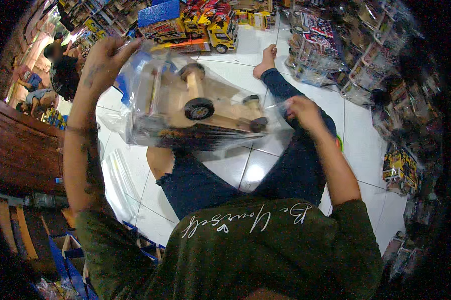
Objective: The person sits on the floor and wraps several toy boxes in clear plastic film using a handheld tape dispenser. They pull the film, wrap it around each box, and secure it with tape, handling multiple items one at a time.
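While lifted above the lap, well clear of the white tiled floor: a wooden toy truck with black wheels, turned on its side inside a clear plastic bag. Left hand clamped on the bag's upper left end, fingers curled over the film; right hand pinching the bag's right end, just beside the truck's wheels. Probably light but stiff and bulky, wood rigid, wheels and axles the likely weak points. Film slick and loose, so likely to slide about the toy. Safer grip through the bag on the wooden body, not the wheels. More boxed toy trucks along the floor's far edge.
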A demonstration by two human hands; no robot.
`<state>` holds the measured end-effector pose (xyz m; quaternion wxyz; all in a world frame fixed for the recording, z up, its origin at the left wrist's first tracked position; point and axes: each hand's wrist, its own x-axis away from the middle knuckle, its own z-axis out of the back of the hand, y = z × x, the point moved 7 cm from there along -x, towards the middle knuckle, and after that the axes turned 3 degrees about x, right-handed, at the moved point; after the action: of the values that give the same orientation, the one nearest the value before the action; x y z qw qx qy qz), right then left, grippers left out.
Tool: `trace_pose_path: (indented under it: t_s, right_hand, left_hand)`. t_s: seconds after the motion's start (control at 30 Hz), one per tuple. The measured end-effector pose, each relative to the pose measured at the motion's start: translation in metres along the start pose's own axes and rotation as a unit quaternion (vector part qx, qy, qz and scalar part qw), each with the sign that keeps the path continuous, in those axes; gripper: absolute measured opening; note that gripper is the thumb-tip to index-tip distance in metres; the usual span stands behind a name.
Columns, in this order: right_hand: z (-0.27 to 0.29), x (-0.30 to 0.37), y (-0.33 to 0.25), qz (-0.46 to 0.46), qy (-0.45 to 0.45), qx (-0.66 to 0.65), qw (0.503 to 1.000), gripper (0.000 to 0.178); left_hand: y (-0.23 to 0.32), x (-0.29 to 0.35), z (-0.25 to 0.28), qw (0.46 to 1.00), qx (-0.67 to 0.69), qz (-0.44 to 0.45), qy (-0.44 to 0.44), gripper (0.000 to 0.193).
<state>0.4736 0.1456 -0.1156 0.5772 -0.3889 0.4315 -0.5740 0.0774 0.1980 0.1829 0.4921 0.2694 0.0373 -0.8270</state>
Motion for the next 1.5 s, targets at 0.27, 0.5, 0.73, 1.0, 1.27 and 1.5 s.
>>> trace_pose_path:
  t_s: [0.27, 0.5, 0.73, 1.0, 1.27, 1.5]
  right_hand:
    - [0.091, -0.031, -0.034, 0.081, 0.183, 0.025, 0.979, 0.024]
    - [0.038, 0.004, -0.125, 0.265, 0.361, 0.401, 0.799, 0.041]
    - [-0.125, -0.024, -0.108, 0.275, -0.233, 0.515, 0.778, 0.019]
    - [-0.094, -0.022, -0.126, 0.412, -0.181, 0.331, 0.829, 0.018]
    - [-0.124, -0.041, -0.085, 0.318, -0.244, 0.376, 0.836, 0.026]
    - [-0.108, -0.029, -0.091, 0.337, -0.234, 0.311, 0.857, 0.021]
  left_hand:
    - [-0.058, 0.152, -0.119, 0.924, 0.271, 0.267, -0.020, 0.033]
    - [-0.057, 0.193, -0.143, 0.949, 0.190, 0.247, 0.044, 0.029]
    - [0.030, 0.151, -0.117, 0.978, 0.023, 0.093, 0.186, 0.046]
    - [0.096, 0.083, -0.261, 0.971, 0.068, -0.050, -0.225, 0.025]
    - [0.098, 0.093, -0.246, 0.993, 0.086, -0.062, -0.045, 0.029]
    - [0.096, 0.089, -0.280, 0.973, 0.059, -0.075, -0.210, 0.035]
